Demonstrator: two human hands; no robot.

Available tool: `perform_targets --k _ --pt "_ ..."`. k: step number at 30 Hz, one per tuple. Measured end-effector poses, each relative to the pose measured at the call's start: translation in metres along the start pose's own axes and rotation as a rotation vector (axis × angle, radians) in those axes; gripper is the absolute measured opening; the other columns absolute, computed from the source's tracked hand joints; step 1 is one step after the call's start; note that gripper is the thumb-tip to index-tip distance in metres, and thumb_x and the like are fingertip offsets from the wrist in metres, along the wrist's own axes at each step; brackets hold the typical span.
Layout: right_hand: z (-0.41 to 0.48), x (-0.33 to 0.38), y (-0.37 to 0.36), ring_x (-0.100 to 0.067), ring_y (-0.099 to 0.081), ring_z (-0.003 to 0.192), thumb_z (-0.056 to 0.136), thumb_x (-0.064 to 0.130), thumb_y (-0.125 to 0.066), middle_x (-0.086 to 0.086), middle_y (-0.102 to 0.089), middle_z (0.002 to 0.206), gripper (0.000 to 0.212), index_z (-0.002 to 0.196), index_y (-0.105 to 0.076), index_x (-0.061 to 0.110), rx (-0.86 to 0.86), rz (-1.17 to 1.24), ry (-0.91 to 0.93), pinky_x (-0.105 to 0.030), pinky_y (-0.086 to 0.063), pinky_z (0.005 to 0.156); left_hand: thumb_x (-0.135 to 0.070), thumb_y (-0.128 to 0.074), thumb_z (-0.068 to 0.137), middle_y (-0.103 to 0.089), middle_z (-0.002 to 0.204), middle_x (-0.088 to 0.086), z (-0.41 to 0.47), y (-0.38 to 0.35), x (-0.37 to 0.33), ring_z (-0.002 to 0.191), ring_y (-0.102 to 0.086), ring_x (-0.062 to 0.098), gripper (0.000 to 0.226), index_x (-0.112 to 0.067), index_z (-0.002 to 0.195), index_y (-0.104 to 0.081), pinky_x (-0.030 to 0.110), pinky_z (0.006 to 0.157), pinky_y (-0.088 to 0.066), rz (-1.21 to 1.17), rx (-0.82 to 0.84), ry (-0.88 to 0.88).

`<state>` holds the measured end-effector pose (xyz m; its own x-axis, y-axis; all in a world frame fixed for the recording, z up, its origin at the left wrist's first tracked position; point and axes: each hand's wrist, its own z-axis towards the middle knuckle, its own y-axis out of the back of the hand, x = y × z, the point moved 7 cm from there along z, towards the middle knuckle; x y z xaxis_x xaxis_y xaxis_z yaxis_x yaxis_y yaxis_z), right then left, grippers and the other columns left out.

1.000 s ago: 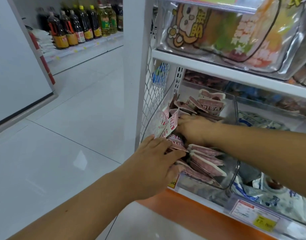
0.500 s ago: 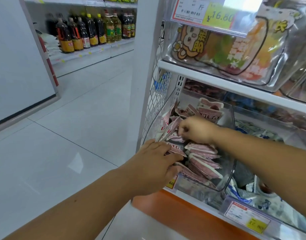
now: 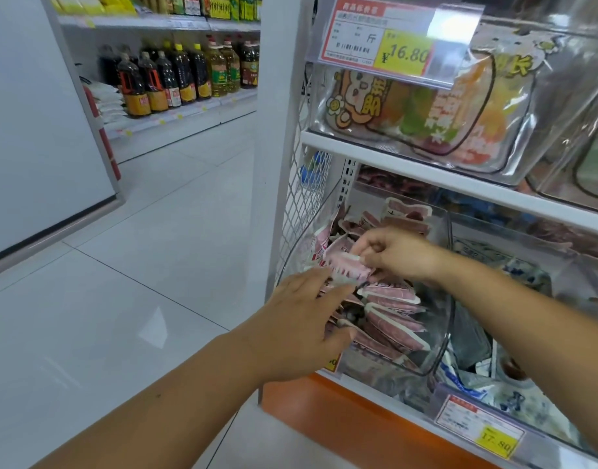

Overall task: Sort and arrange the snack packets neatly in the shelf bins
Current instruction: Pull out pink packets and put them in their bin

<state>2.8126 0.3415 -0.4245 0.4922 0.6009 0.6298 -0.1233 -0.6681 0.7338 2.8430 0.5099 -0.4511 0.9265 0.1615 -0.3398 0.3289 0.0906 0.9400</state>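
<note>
Pinching one pink packet (image 3: 346,267) by its edge between thumb and curled fingers, the right hand (image 3: 397,255) holds it just above the clear bin (image 3: 444,319), probably so it can be turned to match the row (image 3: 392,316) lying overlapped below. The left hand (image 3: 301,328) lies open at the bin's front left corner. Its fingers are straight and spread over the pile to steady it, though the thumb's grip underneath is hidden.
</note>
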Motion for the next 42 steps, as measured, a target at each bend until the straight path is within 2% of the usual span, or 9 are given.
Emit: perform_targets --k 4,7,11,16,21,30,36,40,42 --pt "-0.012 0.010 -0.019 -0.002 -0.065 0.096 0.093 0.025 -0.062 0.012 -0.071 0.101 0.015 0.104 -0.072 0.029 0.148 -0.204 0.129 -0.032 -0.051 0.093 -0.065 -0.030 0.093 0.019 0.160 -0.008 0.002 0.002 -0.006 0.145 0.018 0.010 0.076 -0.030 0.154 -0.001 0.039 0.119 0.005 0.041 -0.046 -0.004" --pt "-0.018 0.009 -0.008 -0.003 -0.066 0.100 0.095 0.026 -0.057 0.014 -0.072 0.104 0.018 0.107 -0.070 0.030 0.212 -0.081 0.046 -0.029 -0.049 0.097 -0.070 -0.021 0.092 0.003 0.162 -0.003 0.007 -0.004 -0.006 0.147 0.008 0.011 0.078 -0.027 0.155 -0.003 0.039 0.118 0.005 0.152 -0.005 -0.001" --pt "-0.004 0.023 0.017 -0.013 -0.063 0.094 0.092 0.010 -0.058 0.011 -0.059 0.103 0.031 0.112 -0.060 0.032 -0.134 -0.155 0.115 -0.028 -0.053 0.083 -0.071 -0.019 0.092 -0.010 0.161 -0.005 0.009 -0.005 -0.004 0.147 -0.004 0.010 0.077 -0.026 0.154 -0.010 0.037 0.117 0.004 0.167 0.015 -0.009" --pt "0.017 0.033 -0.002 -0.017 -0.045 0.107 0.082 0.025 -0.072 0.004 -0.045 0.114 0.010 0.090 -0.067 0.022 -0.151 -0.487 0.248 -0.030 -0.041 0.085 -0.073 -0.017 0.090 -0.013 0.161 -0.006 0.008 -0.005 -0.003 0.146 -0.006 0.009 0.078 -0.027 0.154 -0.013 0.035 0.117 0.002 0.169 -0.008 -0.018" --pt "0.007 0.033 0.028 -0.014 -0.054 0.069 0.088 0.039 -0.065 0.002 -0.060 0.079 0.029 0.085 -0.055 0.012 -0.289 -0.110 0.156 -0.028 -0.036 0.058 -0.074 -0.016 0.089 -0.013 0.161 -0.007 0.008 -0.004 -0.004 0.146 -0.006 0.009 0.079 -0.028 0.154 -0.013 0.035 0.118 0.002 0.158 -0.016 -0.012" --pt "-0.011 0.017 0.052 -0.005 -0.059 0.072 0.090 0.025 -0.066 -0.003 -0.068 0.095 0.017 0.102 -0.065 0.014 -0.353 -0.036 0.074 -0.003 -0.037 0.044 -0.074 -0.013 0.087 -0.014 0.160 -0.008 0.009 -0.005 -0.004 0.146 -0.005 0.007 0.081 -0.027 0.153 -0.014 0.033 0.118 0.002 0.172 -0.022 -0.023" --pt "-0.019 0.019 0.051 -0.003 -0.058 0.077 0.088 0.032 -0.067 0.004 -0.067 0.102 0.015 0.101 -0.061 0.028 -0.351 -0.102 0.058 -0.017 -0.041 0.057 -0.074 -0.012 0.086 -0.015 0.160 -0.008 0.010 -0.006 -0.002 0.146 -0.006 0.008 0.082 -0.027 0.153 -0.014 0.033 0.117 0.001 0.171 -0.040 -0.028" --pt "-0.029 0.029 0.049 -0.011 -0.058 0.105 0.091 0.024 -0.063 0.018 -0.046 0.126 0.054 0.131 -0.042 0.052 -0.312 -0.174 0.087 -0.025 -0.049 0.076 -0.074 -0.011 0.086 -0.014 0.160 -0.008 0.009 -0.006 -0.003 0.146 -0.005 0.007 0.083 -0.027 0.154 -0.014 0.031 0.117 0.003 0.174 -0.036 -0.029" --pt "-0.029 0.030 0.050 -0.019 -0.062 0.103 0.092 0.020 -0.060 0.019 -0.050 0.127 0.046 0.115 -0.050 0.058 -0.327 -0.185 0.131 -0.036 -0.052 0.080 -0.074 -0.013 0.087 -0.014 0.160 -0.008 0.009 -0.005 -0.003 0.146 -0.004 0.007 0.081 -0.027 0.154 -0.013 0.031 0.116 0.004 0.175 -0.037 -0.026"
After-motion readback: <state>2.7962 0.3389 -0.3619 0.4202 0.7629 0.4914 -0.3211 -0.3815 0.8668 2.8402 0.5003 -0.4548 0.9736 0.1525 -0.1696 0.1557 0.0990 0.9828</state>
